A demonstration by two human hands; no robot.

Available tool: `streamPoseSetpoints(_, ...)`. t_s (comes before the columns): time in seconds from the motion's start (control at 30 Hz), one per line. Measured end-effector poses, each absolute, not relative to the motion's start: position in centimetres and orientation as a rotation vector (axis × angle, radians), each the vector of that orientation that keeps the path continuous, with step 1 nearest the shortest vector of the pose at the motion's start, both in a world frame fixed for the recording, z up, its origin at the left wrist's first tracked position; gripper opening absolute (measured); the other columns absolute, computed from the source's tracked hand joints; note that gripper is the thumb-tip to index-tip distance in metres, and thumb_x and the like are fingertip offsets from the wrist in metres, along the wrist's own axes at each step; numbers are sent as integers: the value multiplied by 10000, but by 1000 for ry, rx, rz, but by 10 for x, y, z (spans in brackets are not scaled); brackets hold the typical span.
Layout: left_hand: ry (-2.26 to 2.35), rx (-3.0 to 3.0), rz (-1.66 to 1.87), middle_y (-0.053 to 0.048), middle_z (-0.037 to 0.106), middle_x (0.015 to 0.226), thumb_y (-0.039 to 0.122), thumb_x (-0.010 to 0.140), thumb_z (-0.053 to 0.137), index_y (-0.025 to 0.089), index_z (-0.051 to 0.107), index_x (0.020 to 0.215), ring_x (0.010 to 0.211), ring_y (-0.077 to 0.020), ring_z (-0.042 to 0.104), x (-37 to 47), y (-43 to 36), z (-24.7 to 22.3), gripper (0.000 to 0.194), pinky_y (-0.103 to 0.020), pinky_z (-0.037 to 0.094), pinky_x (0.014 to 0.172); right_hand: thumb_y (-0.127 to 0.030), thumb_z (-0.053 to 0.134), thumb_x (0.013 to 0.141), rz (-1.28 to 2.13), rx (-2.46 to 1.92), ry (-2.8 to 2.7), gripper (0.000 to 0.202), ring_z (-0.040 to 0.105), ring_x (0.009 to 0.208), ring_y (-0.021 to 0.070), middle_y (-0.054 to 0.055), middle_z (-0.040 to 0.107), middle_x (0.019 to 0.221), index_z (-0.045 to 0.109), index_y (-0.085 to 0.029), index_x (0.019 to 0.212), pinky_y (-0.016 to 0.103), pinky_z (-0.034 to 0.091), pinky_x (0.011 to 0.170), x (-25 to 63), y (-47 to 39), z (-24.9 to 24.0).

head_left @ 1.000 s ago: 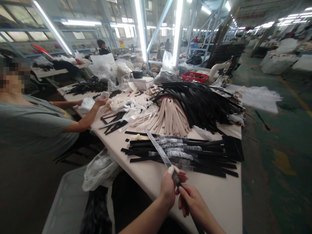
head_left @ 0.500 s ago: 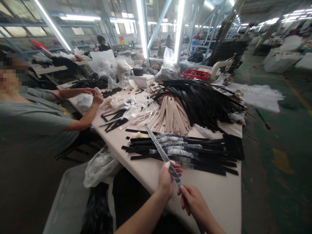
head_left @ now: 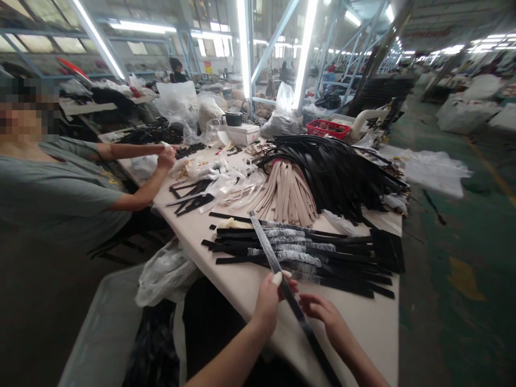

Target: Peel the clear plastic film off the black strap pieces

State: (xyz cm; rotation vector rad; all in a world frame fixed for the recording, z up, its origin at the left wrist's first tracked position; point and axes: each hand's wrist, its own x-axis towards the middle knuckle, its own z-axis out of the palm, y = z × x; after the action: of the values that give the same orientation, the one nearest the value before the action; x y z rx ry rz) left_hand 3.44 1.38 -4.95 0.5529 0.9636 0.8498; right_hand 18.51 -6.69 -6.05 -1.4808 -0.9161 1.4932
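Note:
A long black strap (head_left: 264, 242), its upper part covered in clear plastic film, runs slantwise over the table edge toward me. My left hand (head_left: 269, 298) grips it near the middle, the thumb lying on top; white covers show on the thumb and a fingertip. To the right, my right hand (head_left: 322, 310) is off the strap, fingers loosely spread with nothing visible in them. Beyond both hands lies a row of black straps (head_left: 355, 248), several with crinkled film around their middles. The held strap's upper end reaches over that row.
On the table (head_left: 363, 328), beige strips (head_left: 288, 193) lie beside a heap of black strips (head_left: 330, 169). Behind them stand a red basket (head_left: 327, 129) and a white box (head_left: 241, 134). A co-worker (head_left: 56, 199) sits left. A plastic bag (head_left: 165, 277) hangs by a grey bin (head_left: 100, 322).
My right hand has let go of the strap and opened, moving slightly right. More of the strap's lower, black length shows now. My left hand still holds it, a little lower.

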Motion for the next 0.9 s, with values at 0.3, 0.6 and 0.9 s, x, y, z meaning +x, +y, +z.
streamPoseSetpoints(0.3, 881, 736, 540, -134, 721, 820, 523, 735, 690, 121, 704, 886, 746, -265, 692, -2, 12, -54, 430, -369, 519, 704, -570, 602, 841, 1630, -1301, -1000, 427, 534, 467, 113, -18, 626, 628, 592, -166, 979, 223, 399, 468, 144, 24, -26)
streamPoseSetpoints(0.6, 720, 630, 1070, -14, 592, 683, 394, 919, 521, 161, 589, 953, 518, -117, 563, -13, 164, 8, 245, -242, 476, 523, -548, 484, 937, 1639, -1185, -1099, 375, 401, 384, 78, -46, 551, 563, 569, -183, 953, 194, 294, 384, 119, -20, -54)
streamPoseSetpoints(0.9, 760, 901, 1127, 56, 470, 573, 408, 843, 636, 186, 554, 775, 442, -70, 379, 3, 136, 3, 246, -191, 289, 430, -401, 609, 897, 867, -1252, -1824, 345, 652, 943, 212, 91, 695, 1101, 672, -189, 1162, 311, 511, 780, 135, 127, 65)
